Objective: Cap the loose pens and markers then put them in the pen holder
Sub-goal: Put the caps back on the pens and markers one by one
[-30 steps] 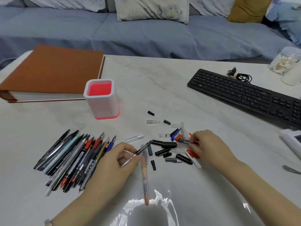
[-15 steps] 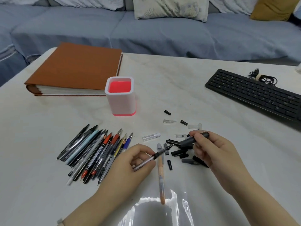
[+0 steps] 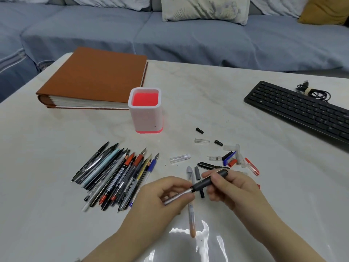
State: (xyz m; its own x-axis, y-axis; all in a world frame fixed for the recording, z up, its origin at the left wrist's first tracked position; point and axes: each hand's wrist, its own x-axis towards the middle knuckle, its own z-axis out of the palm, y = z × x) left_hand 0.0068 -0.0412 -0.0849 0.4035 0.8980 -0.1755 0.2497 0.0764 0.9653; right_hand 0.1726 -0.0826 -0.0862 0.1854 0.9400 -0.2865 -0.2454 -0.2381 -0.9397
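Off to the left of the left grip (image 3: pixel 166 197), the pile of uncapped pens (image 3: pixel 117 176) lay fanned on the table (image 3: pixel 47 186). The pen holder (image 3: pixel 145 118) stood upright well beyond that same grip, on the far side. The left grip pinched the silver pen (image 3: pixel 177 198) by its barrel, fingers curled round it, tip end aimed up and to the right. Underneath, a peach pen (image 3: pixel 192 222) lay flat on the table. Then the meeting point: the dark cap (image 3: pixel 209 181) was pinched in the right grip (image 3: pixel 234 190), thumb and fingers wrapped round it, its mouth right at the barrel just off the left fingertips. Whether it had seated fully, I couldn't tell. The way to do this well, as I judged it, was to keep cap and barrel in one straight line, push along that line and never across it, and hold the barrel close to the joint so it couldn't wander. Beyond the right grip, the loose caps (image 3: pixel 229 159) lay scattered.
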